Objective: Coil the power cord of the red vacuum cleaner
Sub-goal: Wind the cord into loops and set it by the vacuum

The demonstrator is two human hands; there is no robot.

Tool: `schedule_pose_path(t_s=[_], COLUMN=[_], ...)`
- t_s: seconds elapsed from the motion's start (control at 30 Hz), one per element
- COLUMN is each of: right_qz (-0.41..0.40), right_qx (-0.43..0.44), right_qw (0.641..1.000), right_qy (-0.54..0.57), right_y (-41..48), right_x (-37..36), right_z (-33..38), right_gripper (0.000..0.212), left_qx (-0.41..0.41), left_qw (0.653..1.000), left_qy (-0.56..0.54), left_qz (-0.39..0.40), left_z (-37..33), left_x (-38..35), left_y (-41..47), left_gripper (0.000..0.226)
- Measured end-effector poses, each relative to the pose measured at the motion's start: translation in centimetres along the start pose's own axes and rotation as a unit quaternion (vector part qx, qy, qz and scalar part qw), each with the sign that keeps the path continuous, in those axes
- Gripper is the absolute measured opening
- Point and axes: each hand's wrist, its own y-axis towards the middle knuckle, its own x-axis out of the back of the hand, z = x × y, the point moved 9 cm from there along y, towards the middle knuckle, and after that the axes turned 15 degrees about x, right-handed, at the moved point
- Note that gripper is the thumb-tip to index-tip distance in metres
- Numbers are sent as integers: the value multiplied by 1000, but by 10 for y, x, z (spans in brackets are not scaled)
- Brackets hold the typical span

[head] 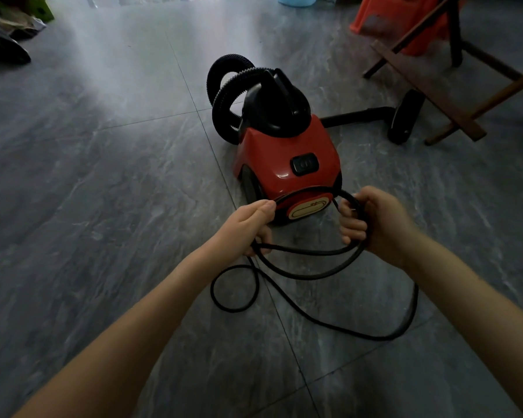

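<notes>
The red vacuum cleaner [287,158] stands on the grey tiled floor, its black top and ribbed hose [224,86] behind it. Its black power cord [308,274] runs from the rear of the machine. My left hand [248,224] is closed on the cord just left of the vacuum's back. My right hand [372,221] grips a loop of the same cord on the right. Two strands hang between the hands. More cord lies on the floor below in a small loop on the left and a wide curve on the right.
A black wand and floor nozzle [405,116] lie right of the vacuum. Wooden furniture legs [453,110] and an orange plastic object [405,22] stand at the back right. Dark clutter [3,46] sits at the far left; a blue bowl [296,0] is at the top.
</notes>
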Motion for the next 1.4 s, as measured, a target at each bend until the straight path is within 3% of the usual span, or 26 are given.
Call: schedule_pose_path(t_s=[0.2,0.37,0.5,0.57,0.63,0.73,0.8,0.93,1.13,1.4], right_qz=[66,69,101,137,173,194,216,242,195,231], right_qx=[-7,104,224,230,203,163,141,179,245,178], right_qw=[995,985,908,870,855,866,880,889,881,873], right_qy=[-76,-118,-339,-414,-445,-430,-398,-345,-354,-390], right_y=[-1,0,-6,-8,-9,-11,-14,-20,-21,-17], right_x=[-6,-12,-19,-24,-30,-44,-53,-63,-53,-56], right_z=[2,16,31,30,22,13,8,16,18,11], right_gripper=[43,40,16,10,3,11,12,17,31,31], left_qx=[0,-30,-92,-121,-146,-196,-214,-225,-218,-232], left_qw=[999,999,988,975,948,878,858,872,883,859], left_qy=[36,27,93,168,273,424,454,422,396,442], left_qz=[17,-18,-77,-82,-76,-103,-109,-107,-125,-117], left_z=[-3,-6,-11,-18,-24,-34,-37,-42,-50,-48], left_x=[-7,0,13,11,3,-14,-21,-15,6,0], left_y=[-1,-3,-7,-11,-14,-19,-21,-25,-26,-28], left_gripper=[35,35,29,23,23,28,35,28,40,39])
